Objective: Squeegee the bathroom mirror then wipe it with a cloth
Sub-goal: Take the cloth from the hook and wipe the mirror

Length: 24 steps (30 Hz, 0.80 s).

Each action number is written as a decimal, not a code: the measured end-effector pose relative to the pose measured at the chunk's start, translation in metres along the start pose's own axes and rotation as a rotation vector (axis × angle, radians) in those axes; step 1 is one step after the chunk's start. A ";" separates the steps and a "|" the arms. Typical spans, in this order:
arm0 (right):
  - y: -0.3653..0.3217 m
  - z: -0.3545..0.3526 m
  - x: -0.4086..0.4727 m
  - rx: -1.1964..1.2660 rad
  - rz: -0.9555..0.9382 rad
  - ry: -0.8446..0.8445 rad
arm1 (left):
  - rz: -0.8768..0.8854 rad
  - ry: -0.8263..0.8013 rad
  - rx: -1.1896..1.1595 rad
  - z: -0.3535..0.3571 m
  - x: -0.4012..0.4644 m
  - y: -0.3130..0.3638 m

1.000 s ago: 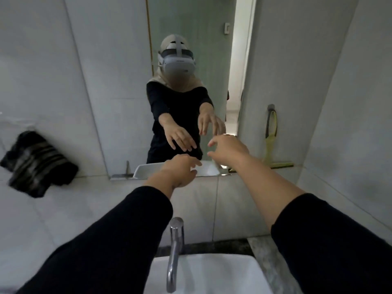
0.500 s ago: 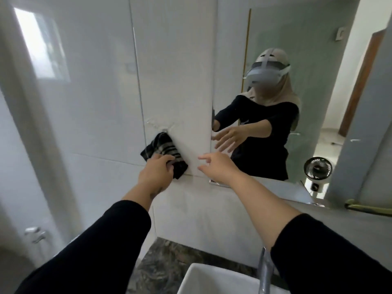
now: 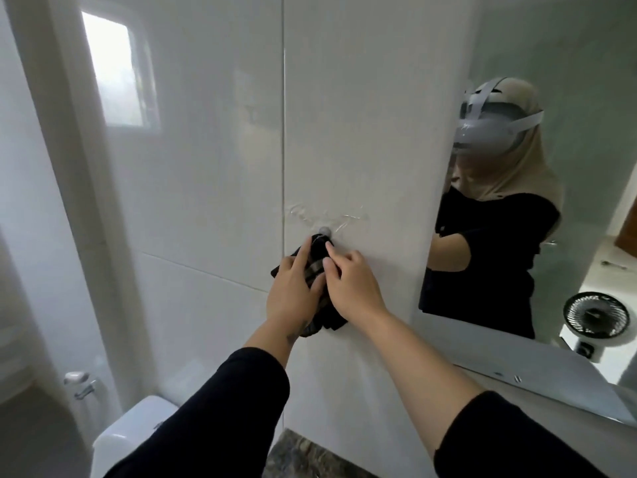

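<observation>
Both hands were clenched on the dark striped cloth [image 3: 319, 270] hanging from a wall hook [image 3: 324, 230]: left hand [image 3: 293, 294], right hand [image 3: 351, 288], mirror [image 3: 568, 98] just beside them.

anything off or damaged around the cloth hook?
One oddity: glossy, wrinkled smears on the wall tile just above the hook, like clear tape or adhesive residue. The dark striped cloth hangs bunched from the hook, both hands on it. No visible cracks or spills.

Left hand [image 3: 293, 294] and right hand [image 3: 351, 288] grip hanging cloth [image 3: 319, 270] beside mirror [image 3: 551, 63].
</observation>
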State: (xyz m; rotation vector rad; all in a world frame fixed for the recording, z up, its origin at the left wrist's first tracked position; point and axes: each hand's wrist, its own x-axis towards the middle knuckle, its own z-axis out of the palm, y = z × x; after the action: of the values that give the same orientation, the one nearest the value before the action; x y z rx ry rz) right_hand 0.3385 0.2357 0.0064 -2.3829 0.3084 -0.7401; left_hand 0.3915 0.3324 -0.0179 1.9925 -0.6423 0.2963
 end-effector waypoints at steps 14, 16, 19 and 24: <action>-0.030 -0.044 -0.019 0.318 -0.213 0.061 | 0.141 0.062 -0.183 -0.046 -0.011 0.061; -0.041 -0.068 -0.027 0.381 -0.247 0.071 | 0.183 0.037 -0.234 -0.059 -0.016 0.094; -0.055 -0.110 -0.041 0.466 -0.293 0.095 | 0.244 -0.053 -0.386 -0.072 -0.027 0.148; -0.071 -0.183 -0.050 0.511 -0.340 0.322 | 0.412 -0.139 -0.417 -0.078 -0.036 0.229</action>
State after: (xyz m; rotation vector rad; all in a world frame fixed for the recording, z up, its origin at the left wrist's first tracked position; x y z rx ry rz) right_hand 0.1945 0.2202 0.1484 -1.8442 -0.1534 -1.2016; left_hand 0.2388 0.3251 0.1732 1.4812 -1.1105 0.2457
